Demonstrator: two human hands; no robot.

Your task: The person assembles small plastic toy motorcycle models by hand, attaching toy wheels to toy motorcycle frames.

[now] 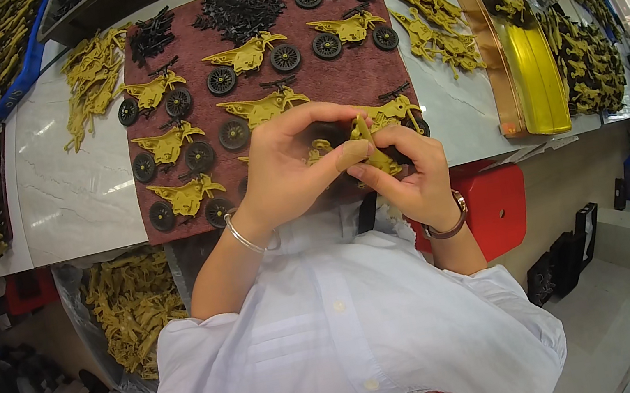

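Both my hands meet above the near edge of a dark red cloth (189, 38), closed on a yellow toy motorcycle body (375, 155). My left hand (296, 158) pinches it from the left, with thumb and fingers curled around. From the right, my right hand (410, 168) grips the same body. My fingers hide much of the piece, and I cannot make out which small parts are on it. Just beyond my hands lies a yellow toy motorcycle (263, 108) with black wheels. Another yellow toy motorcycle (396, 109) lies to the right, partly covered by my hand.
Several toy motorcycles (169, 144) lie in rows on the cloth, with black small parts (239, 13) piled at its far side. Yellow bodies lie in heaps (91, 80) on the left and right. A yellow-lined box (536, 76) stands right; a red stool (492, 208) is below the table.
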